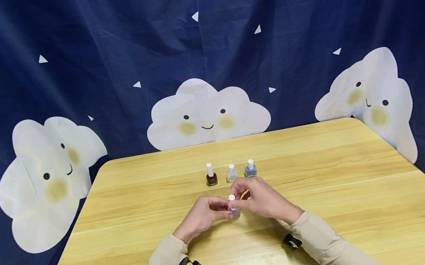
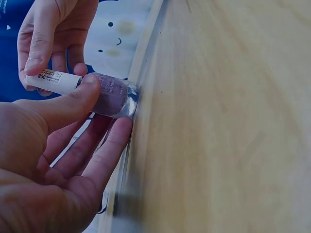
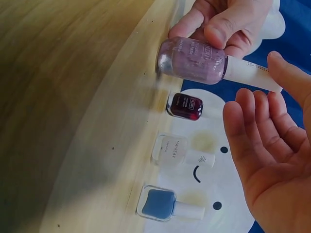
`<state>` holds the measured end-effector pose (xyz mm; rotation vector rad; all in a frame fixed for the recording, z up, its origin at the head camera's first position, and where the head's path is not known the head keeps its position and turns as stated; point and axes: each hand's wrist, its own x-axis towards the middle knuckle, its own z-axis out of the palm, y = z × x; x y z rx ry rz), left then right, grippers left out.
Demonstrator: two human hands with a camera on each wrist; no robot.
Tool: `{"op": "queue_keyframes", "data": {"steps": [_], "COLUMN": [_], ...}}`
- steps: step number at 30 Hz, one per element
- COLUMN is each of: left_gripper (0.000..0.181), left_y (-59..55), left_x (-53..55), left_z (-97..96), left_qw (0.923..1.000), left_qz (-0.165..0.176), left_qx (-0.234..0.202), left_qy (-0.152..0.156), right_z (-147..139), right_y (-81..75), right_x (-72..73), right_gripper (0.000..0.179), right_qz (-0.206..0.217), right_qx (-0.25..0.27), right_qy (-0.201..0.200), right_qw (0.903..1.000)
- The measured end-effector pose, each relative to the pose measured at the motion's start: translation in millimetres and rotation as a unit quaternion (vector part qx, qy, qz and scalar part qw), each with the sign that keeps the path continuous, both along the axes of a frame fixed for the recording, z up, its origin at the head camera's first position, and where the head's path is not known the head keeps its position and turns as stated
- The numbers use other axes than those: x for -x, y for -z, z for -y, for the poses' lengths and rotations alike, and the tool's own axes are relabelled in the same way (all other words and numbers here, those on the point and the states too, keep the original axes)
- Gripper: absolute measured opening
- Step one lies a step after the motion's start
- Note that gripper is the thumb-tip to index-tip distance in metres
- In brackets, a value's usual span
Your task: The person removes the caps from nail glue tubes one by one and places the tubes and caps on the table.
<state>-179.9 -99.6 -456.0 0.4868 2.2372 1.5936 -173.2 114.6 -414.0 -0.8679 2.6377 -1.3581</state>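
A nail polish bottle [image 1: 235, 212] with light purple polish stands upright near the middle of the table, its white cap [image 2: 56, 82] on top. My left hand [image 1: 203, 217] pinches the glass body between thumb and fingers. At the cap, my right hand [image 1: 263, 199] has its thumb on one side and fingertips on the other. The right wrist view shows the purple bottle [image 3: 192, 60] in front of the left hand, with the right thumb near the cap's end. Whether the cap has been loosened I cannot tell.
Behind the hands stand three more nail polish bottles in a row: dark red [image 1: 212, 179], clear [image 1: 232, 175] and blue [image 1: 251, 171], all with white caps. The wooden table [image 1: 123, 203] ends at a dark blue curtain [image 1: 110, 51] with cloud faces.
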Motion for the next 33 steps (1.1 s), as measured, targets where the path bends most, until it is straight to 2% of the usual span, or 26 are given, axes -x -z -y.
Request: {"op": "queue_keyframes", "data": {"steps": [8,21,28,33], "left_gripper": [0.027,0.028,0.029,0.029], "left_y": [-1.5,-0.1,0.3,-0.5], "left_x": [-0.7,-0.5,-1.2,-1.6], "left_z": [0.6,1.1,0.7,0.8], "left_qw": [1.0,1.0,0.9999,0.9999], "left_qz": [0.0,0.0,0.005,0.007], "left_qx": [0.0,-0.002,-0.013,-0.015], "left_qy": [-0.003,0.002,0.005,0.005], "right_z": [-0.5,0.1,0.2,0.6], "right_y": [0.9,-3.7,-1.9,-1.9], "right_x": [-0.1,-1.7,-1.4,-1.9], "right_gripper": [0.011,0.007,0.013,0.011], "right_qz": [-0.002,-0.008,-0.002,-0.002], "right_qx": [-0.005,-0.017,0.005,0.002], "right_qy": [0.011,-0.015,-0.003,0.008], "right_qw": [0.9999,0.9997,1.0,1.0]}}
